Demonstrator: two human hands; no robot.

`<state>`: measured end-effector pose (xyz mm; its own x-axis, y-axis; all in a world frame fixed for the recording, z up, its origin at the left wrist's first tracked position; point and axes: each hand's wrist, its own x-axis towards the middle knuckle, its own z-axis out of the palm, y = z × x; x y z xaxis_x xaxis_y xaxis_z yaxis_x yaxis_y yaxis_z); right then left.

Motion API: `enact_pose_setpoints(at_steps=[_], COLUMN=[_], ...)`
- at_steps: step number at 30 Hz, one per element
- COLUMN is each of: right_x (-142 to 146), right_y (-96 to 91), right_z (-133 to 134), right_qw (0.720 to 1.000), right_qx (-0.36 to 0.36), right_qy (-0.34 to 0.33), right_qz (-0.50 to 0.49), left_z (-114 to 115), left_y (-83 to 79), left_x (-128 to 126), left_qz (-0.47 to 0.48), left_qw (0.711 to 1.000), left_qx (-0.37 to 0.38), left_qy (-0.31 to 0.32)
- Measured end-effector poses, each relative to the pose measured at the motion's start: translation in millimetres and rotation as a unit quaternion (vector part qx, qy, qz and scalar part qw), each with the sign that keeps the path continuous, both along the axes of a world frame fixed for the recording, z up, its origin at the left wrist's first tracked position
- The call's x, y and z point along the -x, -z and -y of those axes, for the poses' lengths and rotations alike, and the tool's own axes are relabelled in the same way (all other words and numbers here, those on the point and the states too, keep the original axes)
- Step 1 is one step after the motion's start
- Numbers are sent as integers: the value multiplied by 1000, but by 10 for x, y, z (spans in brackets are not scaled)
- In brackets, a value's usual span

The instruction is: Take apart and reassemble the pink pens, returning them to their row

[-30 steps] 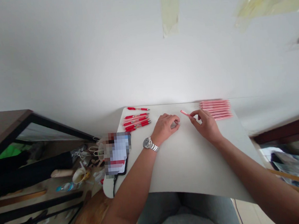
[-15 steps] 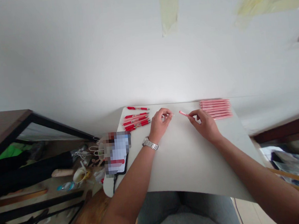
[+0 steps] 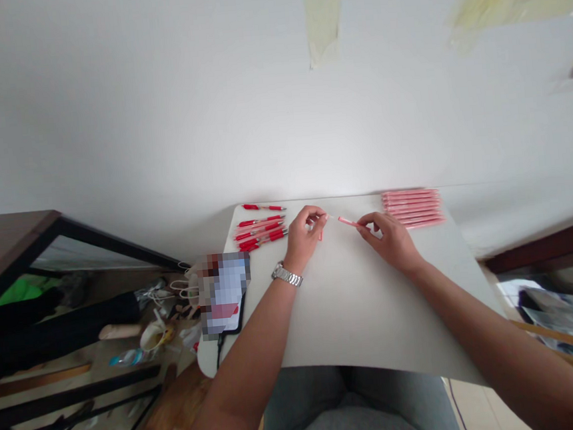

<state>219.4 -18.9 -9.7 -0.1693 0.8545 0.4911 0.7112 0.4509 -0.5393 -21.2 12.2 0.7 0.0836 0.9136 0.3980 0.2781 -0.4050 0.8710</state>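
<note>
My left hand (image 3: 304, 238), with a metal watch on the wrist, is pinched on a small pale pen part near the far middle of the white table (image 3: 355, 309); a bit of red shows under its fingers. My right hand (image 3: 388, 241) grips a pink pen barrel (image 3: 348, 221), whose tip points left toward the left hand's part, almost touching it. A pile of red pens (image 3: 262, 230) lies left of the left hand. A neat stack of pink pens (image 3: 412, 207) lies right of the right hand.
A phone (image 3: 224, 295) with a cable lies at the table's left edge. Left of the table stand a dark glass-topped cabinet (image 3: 44, 263) and floor clutter with a cup (image 3: 149, 337). A white wall rises just behind the table. My grey-trousered legs are under the near edge.
The left hand rose off the table and moved up and left, now pinching a small part. The right hand shifted left, bringing the pink barrel's tip toward it.
</note>
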Motion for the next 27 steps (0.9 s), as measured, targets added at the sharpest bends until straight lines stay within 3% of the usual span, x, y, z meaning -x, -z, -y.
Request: enact_pose_setpoints(at_steps=[27], right_x=[19], right_y=[-30], right_z=[16], right_qw=[999], right_qx=[12], right_qy=[-35], right_qz=[13], left_z=[74], left_y=[-42], left_x=[-64], left_qz=[-9], left_qw=[998], left_qx=[-4], left_qy=[60])
